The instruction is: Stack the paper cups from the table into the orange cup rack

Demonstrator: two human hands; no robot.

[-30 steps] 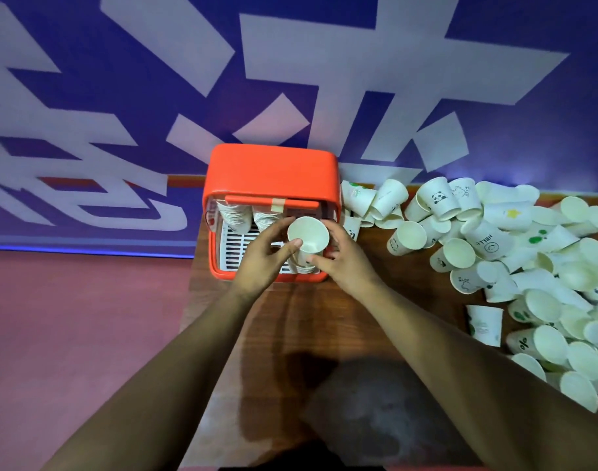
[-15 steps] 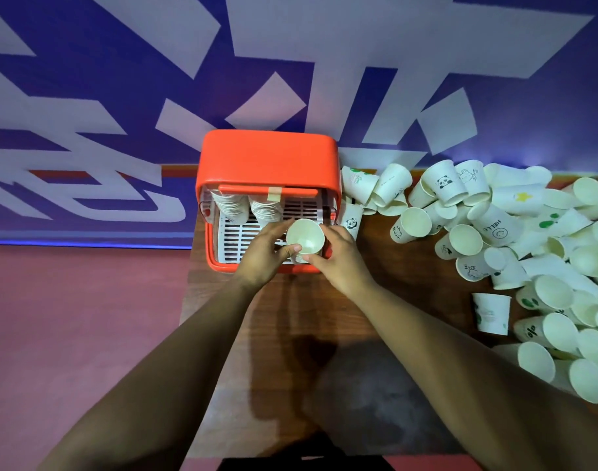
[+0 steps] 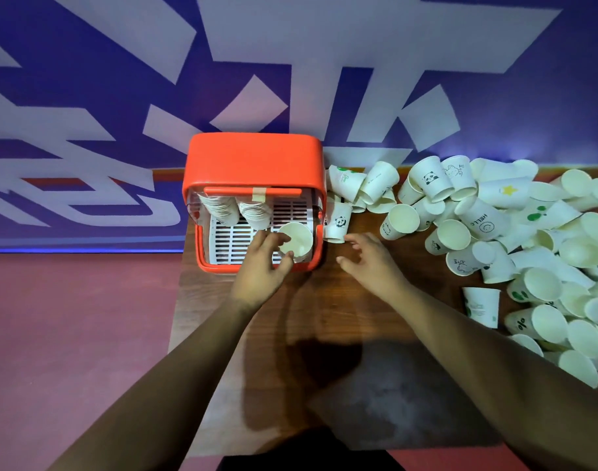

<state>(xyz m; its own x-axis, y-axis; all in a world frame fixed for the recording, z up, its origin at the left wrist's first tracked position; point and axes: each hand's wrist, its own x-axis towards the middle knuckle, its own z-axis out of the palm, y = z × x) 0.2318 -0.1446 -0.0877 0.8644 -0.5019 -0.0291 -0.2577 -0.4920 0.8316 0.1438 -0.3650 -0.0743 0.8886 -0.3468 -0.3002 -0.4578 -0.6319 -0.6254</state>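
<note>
Dark wooden worktop fills the foreground, with red floor off to the left of the orange cup rack, which stands at the worktop's far left corner. In front of the rack, the left hand reaches over its front rim and pinches a paper cup by the lip, thumb on one side and curled fingers on the other. The cup sits at the rack's front right corner, mouth tilted up toward the camera, over the white slatted tray; whether other cups lie under it I cannot tell.

The right hand hovers just right of the rack, fingers spread and holding nothing.

To seat the cup well, the pinch should stay light so the paper lip does not buckle, and the cup should be set square before it is let go. The free hand could take the panda cup, which stands just beside the rack's right wall and looks the nearest pick.

Deeper inside the rack, two nested stacks hang under the lid at its back left. Right of the rack, a heap of loose cups sprawls across the worktop. Behind the rack rises a purple wall with big white shapes.
</note>
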